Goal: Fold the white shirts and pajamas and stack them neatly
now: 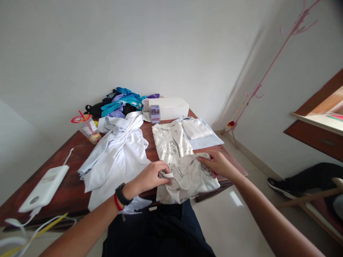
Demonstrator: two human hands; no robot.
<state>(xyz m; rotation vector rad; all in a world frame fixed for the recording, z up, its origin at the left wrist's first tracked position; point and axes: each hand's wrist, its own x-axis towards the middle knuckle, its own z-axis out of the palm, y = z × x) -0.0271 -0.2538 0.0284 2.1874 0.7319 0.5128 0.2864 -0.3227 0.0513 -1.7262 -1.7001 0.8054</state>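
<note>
Printed garment (184, 171) between both fingers (164, 175)

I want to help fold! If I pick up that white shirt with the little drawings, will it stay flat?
Probably not. The printed shirt looks thin and floppy: it bends where the left hand and right hand pinch it. Its edge droops off the table, so it seems light.

Soft matt printed cloth garment (184, 171), glossy dark wood table (66, 185), smooth white cardboard box (171, 107)
</note>
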